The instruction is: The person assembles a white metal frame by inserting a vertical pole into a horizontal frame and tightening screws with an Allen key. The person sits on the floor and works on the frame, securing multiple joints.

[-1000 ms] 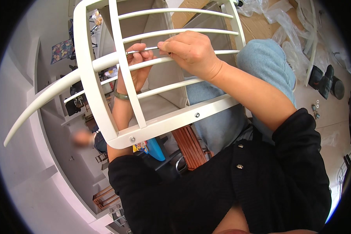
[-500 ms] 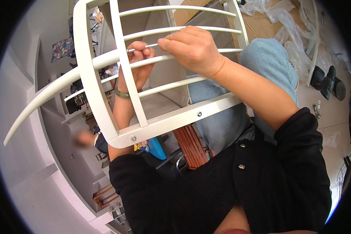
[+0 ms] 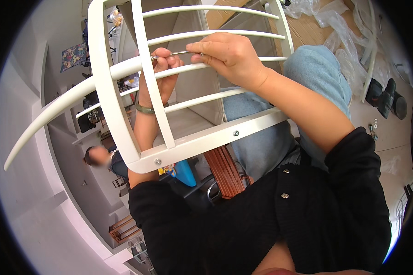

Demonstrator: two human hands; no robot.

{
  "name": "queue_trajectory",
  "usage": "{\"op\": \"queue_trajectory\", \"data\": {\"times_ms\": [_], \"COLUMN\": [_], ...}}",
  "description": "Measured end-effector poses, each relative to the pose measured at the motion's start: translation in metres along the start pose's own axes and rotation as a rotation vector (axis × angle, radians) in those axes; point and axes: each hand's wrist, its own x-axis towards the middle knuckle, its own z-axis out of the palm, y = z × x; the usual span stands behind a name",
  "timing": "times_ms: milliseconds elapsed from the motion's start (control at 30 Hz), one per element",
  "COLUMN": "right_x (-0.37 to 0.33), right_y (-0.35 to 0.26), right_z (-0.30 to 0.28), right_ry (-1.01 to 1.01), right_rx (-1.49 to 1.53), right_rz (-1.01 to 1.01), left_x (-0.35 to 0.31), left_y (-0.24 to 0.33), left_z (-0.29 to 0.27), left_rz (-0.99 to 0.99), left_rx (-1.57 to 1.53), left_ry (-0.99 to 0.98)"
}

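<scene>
A white slatted furniture frame [image 3: 254, 123] stands tilted before me, with thin curved slats and a long curved bar. My left hand [image 3: 163, 73] reaches behind the slats, a bangle on its wrist. Its fingertips pinch the far end of a thin metal hex key [image 3: 181, 52] beside the inner upright [image 3: 147, 75]. There a small metal bolt end [image 3: 154, 57] partly shows; the fingers hide the rest. My right hand [image 3: 229, 54] holds the key's near end between thumb and fingers, above a slat. Bolt heads show in the lower rail, one a silver bolt [image 3: 236, 133].
Clear plastic wrapping [image 3: 337, 27] lies over cardboard [image 3: 303, 39] at the far right. Black shoes [image 3: 390, 98] and small hardware [image 3: 373, 132] are on the floor. A brown slatted stool [image 3: 223, 172] is below the frame. Another person [image 3: 106, 158] is at the left.
My right fingers have loosened and shifted on the hex key, whose near end now shows. The left hand stays almost still. The other person's head has turned.
</scene>
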Motion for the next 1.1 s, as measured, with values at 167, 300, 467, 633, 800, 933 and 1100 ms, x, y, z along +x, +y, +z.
{"op": "queue_trajectory", "data": {"times_ms": [167,300,467,633,800,933,1100], "right_x": [-0.003,-0.001,-0.005,-0.002,0.009,0.017,0.008], "right_y": [0.007,0.004,0.007,0.005,0.005,0.006,0.0], "right_z": [0.006,0.006,0.01,0.008,0.0,-0.004,0.003], "right_ry": [0.131,0.149,0.119,0.03,-0.178,-0.242,-0.125], "right_rx": [-0.174,-0.18,-0.104,0.008,0.477,0.587,0.344], "right_rz": [-0.221,-0.283,-0.157,-0.006,0.449,0.585,0.368], "left_x": [0.001,0.001,0.005,0.003,0.005,0.006,0.003], "left_y": [-0.001,-0.002,-0.003,0.0,0.004,0.003,0.001], "left_z": [0.0,-0.002,-0.004,-0.006,-0.003,-0.005,0.004], "left_rz": [-0.025,-0.053,-0.063,-0.048,-0.059,-0.038,0.01], "left_rx": [-0.083,-0.177,-0.227,-0.195,-0.227,-0.202,0.066], "left_ry": [-0.021,-0.079,-0.129,-0.116,-0.163,-0.17,-0.047]}}
